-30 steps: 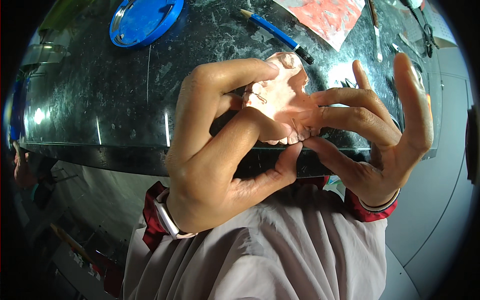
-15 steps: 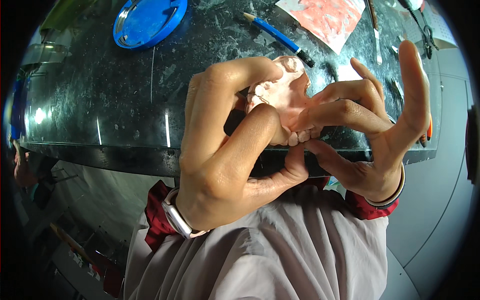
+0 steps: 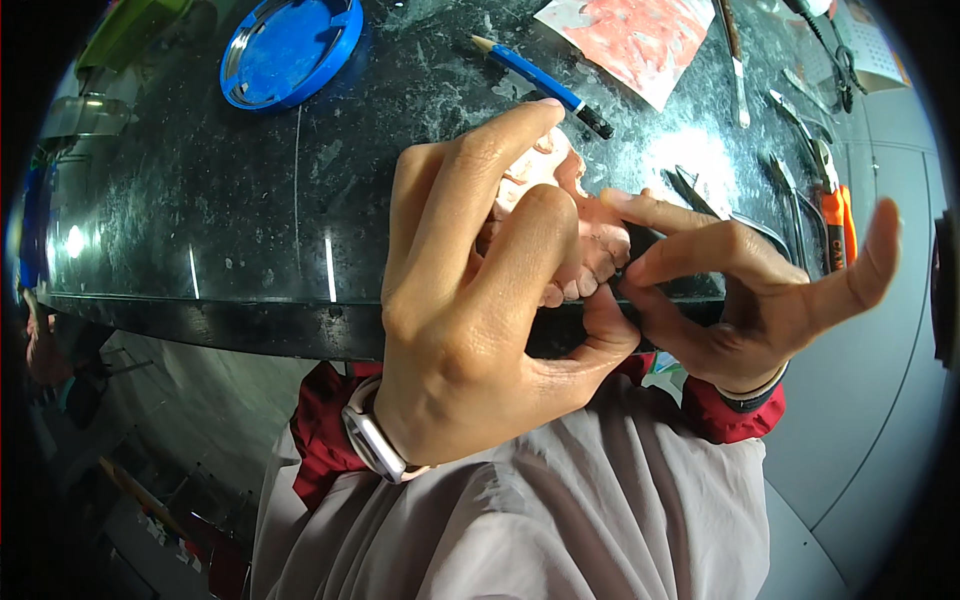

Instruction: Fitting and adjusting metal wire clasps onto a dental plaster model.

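A pinkish plaster dental cast (image 3: 600, 240) with a row of teeth is held over the table's front edge. My left hand (image 3: 470, 270) is closed around its left side, fingers over the top and thumb below the teeth. Those fingers hide much of the cast. On the cast's right side, my right hand (image 3: 730, 290) pinches thumb and index finger together beside the teeth. Another fingertip of that hand rests near the upper right edge of the cast, and the little finger sticks out. Whatever lies in the pinch is too small or hidden to make out.
On the dark table (image 3: 230, 200) lie a blue round lid (image 3: 290, 55), a blue pencil (image 3: 535, 75) and a pink-smeared sheet (image 3: 640, 40). A thin tool (image 3: 737, 70) lies farther right. Orange-handled pliers (image 3: 838, 215) and other metal tools sit beyond my right hand.
My right index finger has come off the inner face of the cast to the outer right of the teeth. The cast has turned slightly, and the view has shifted, showing more tools.
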Motion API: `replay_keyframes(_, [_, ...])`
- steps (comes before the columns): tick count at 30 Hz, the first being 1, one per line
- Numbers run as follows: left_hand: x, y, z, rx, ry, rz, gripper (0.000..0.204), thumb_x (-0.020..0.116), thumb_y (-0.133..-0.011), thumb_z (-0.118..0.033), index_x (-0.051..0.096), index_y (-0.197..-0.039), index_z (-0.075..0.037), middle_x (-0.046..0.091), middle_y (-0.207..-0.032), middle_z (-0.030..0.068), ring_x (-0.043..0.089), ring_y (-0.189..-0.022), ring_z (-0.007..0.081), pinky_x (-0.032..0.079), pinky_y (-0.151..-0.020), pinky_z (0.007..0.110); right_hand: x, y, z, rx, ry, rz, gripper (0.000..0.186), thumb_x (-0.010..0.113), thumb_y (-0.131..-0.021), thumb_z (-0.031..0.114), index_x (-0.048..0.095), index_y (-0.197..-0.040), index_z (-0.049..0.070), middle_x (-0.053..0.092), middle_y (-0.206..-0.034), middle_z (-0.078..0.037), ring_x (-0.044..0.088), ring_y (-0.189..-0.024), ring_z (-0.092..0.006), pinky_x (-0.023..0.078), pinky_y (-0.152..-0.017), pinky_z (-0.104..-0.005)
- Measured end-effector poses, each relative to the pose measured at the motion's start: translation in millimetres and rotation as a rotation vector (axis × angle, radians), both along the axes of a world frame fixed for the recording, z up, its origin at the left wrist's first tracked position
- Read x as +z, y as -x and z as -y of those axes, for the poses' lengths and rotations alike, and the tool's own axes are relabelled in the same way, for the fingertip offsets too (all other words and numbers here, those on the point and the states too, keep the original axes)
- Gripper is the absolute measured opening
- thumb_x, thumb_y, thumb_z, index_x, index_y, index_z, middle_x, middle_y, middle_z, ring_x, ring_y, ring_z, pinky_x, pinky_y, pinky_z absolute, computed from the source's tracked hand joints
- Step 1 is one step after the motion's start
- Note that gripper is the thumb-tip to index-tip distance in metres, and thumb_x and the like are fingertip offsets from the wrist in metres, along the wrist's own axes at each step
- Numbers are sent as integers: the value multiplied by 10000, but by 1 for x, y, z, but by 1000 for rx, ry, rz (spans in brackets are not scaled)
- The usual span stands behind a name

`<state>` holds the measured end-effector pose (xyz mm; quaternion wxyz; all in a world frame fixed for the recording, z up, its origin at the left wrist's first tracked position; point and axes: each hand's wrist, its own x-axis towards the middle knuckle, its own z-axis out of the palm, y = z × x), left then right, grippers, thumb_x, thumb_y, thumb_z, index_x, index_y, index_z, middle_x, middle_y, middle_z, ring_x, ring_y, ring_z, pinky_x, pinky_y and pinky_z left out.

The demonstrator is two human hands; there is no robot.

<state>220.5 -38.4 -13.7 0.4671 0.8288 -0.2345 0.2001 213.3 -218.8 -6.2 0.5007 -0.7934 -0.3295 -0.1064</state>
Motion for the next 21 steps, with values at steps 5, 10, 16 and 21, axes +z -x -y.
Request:
replay_keyframes(5, [-1, 1, 2, 25, -42, 13, 261, 701, -497, -23, 471, -616, -59, 574, -1174, 226, 597, -872, 257, 500, -689, 331, -2, 1, 1, 14, -114, -87, 423, 689, -765, -78, 387, -1061, -55, 677, -884, -111, 646, -1016, -306, 454, -962, -433])
replay_keyframes(10, [-4, 1, 4, 51, -47, 27, 260, 685, -479, -12, 466, -612, -55, 575, -1176, 231, 595, -864, 252, 498, -645, 303, -5, 0, 1, 29, -229, -175, 146, 651, -792, -114, 604, -925, -78, 664, -883, -114, 637, -1043, -316, 508, -927, -392])
replay_keyframes(16, [-9, 1, 6, 57, 9, 59, 253, 671, -472, -9, 461, -610, -45, 579, -1168, 244, 593, -859, 255, 496, -620, 285, -24, -2, 7, 93, -224, -145, 155, 638, -801, -115, 588, -938, -60, 666, -906, -116, 632, -1051, -318, 489, -955, -404])
replay_keyframes(21, [-8, -1, 5, 43, -24, 91, 251, 677, -504, -8, 455, -614, -46, 577, -1160, 249, 594, -868, 264, 513, -657, 313, -5, -5, 5, 70, -9, -137, 530, 644, -780, -122, 255, -1118, 2, 673, -901, -142, 655, -977, -328, 436, -980, -472])
